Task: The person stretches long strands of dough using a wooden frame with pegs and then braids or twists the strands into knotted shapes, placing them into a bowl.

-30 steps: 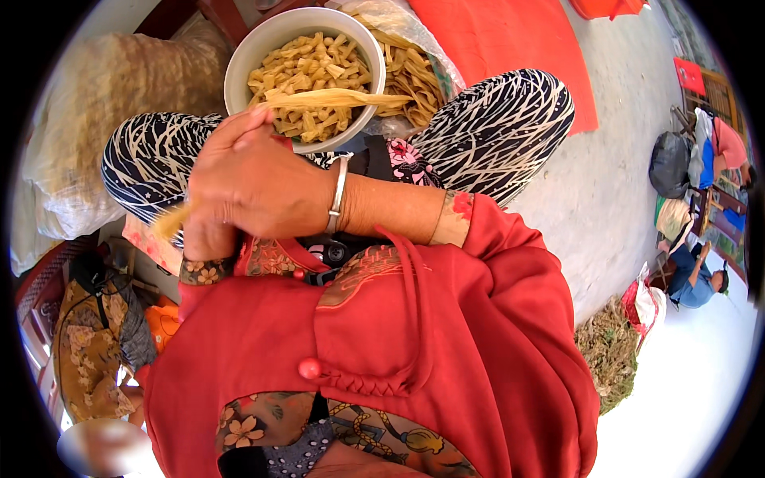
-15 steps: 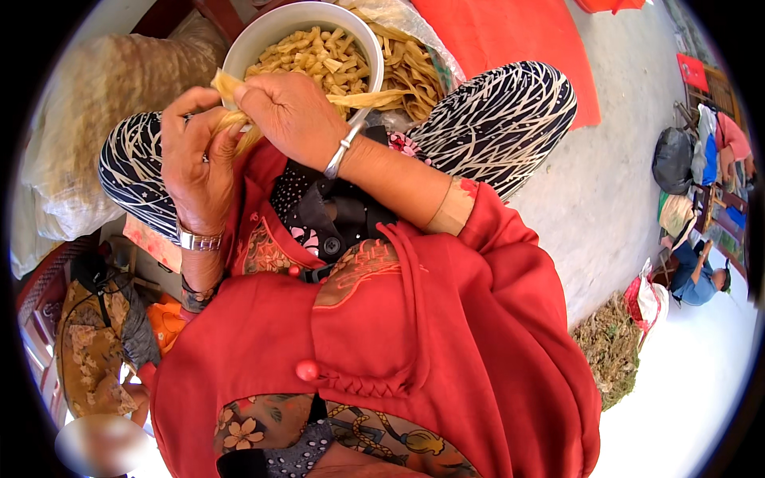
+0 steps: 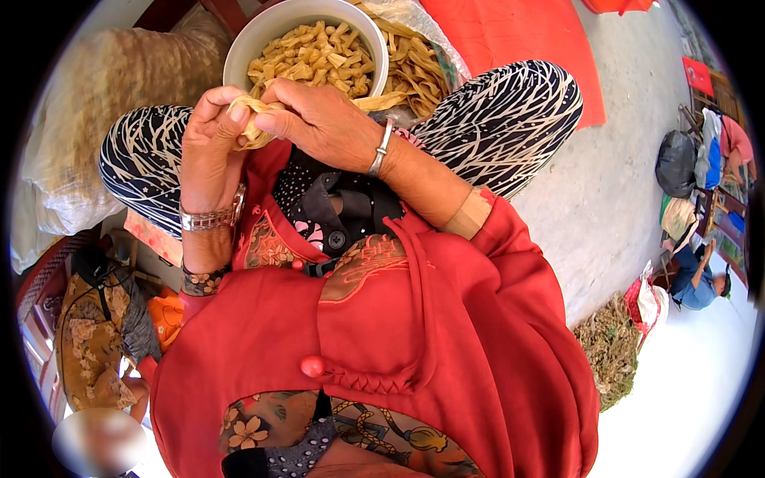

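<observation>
Over my lap, a pale yellow, soft-looking strip is folded into a small loop between my two hands. My left hand, with a metal watch at the wrist, pinches one side of it. My right hand, wearing a silver bangle, grips the other side with thumb and fingers, which hide part of the strip. Just beyond both hands is a white bowl holding many short knotted yellow pieces. Long loose strips lie in a clear plastic bag to the bowl's right.
A large filled sack leans at the left. Red cloth covers part of the floor at the far right. Two people sit at the right edge near a black bag and a heap of dried plant matter. Another person sits at lower left.
The strip has gone from stretched out, with a tail trailing right, to a compact loop. My hands have drawn close together, and the left has moved slightly right.
</observation>
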The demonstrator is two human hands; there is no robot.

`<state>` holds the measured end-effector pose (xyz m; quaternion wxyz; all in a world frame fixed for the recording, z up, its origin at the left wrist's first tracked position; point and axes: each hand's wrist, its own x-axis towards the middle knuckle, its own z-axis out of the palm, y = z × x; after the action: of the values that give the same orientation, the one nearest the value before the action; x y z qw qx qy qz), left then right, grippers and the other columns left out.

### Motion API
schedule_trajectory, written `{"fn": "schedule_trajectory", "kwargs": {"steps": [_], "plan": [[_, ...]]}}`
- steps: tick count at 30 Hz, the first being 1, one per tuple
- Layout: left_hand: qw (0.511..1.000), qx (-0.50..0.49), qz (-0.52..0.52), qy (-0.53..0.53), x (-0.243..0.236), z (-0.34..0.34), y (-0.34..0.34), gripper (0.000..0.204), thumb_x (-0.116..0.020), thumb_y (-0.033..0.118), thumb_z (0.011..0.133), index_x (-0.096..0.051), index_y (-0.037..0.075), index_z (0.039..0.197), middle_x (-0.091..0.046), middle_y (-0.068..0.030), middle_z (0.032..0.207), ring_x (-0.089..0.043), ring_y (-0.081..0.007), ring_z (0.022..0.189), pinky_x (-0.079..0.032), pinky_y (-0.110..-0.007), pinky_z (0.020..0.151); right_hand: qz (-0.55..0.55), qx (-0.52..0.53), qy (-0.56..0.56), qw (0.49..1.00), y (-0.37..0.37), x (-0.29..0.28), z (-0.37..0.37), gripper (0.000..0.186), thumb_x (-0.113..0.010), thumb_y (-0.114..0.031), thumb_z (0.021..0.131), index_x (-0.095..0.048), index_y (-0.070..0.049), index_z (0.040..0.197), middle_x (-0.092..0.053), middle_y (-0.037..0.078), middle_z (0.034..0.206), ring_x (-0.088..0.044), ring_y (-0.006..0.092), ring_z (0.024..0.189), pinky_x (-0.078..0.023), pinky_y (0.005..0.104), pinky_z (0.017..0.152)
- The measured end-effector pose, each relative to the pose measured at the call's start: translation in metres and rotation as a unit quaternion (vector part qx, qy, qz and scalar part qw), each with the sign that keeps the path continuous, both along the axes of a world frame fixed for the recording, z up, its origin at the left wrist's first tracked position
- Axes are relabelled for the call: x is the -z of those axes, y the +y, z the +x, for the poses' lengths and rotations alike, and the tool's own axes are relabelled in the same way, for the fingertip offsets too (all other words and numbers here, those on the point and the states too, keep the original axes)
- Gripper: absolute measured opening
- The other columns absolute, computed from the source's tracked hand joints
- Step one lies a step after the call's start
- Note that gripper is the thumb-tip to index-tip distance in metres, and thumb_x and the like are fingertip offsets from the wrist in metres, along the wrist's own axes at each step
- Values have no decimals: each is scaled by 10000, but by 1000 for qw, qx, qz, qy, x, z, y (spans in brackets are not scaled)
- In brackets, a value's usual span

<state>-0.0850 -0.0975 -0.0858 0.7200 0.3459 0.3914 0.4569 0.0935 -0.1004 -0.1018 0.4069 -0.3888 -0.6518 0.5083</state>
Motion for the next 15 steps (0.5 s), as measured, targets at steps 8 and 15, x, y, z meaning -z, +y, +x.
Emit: {"fn": "schedule_trajectory", "kwargs": {"steps": [8,15], "plan": [[958,70,171,220,-17,22,-10,382,-523,-29,836,-543,0,1216,-541,-89,1176,-535,-175,1064,-411,-263,916,-214,-60,140,965,-8,-1,19,409,-454,-401,945,-531,-27,800,-436,-10,573,-429,63,439,-360,222,403],[917,113,237,301,-12,23,-4,386,-546,190,907,-523,24,1255,-552,-115,1154,-519,-186,1080,-398,-278,925,-240,-67,164,954,-7,5,16,411,-432,-399,960,-569,-11,951,-414,-26,554,-407,56,423,-354,202,393]]}}
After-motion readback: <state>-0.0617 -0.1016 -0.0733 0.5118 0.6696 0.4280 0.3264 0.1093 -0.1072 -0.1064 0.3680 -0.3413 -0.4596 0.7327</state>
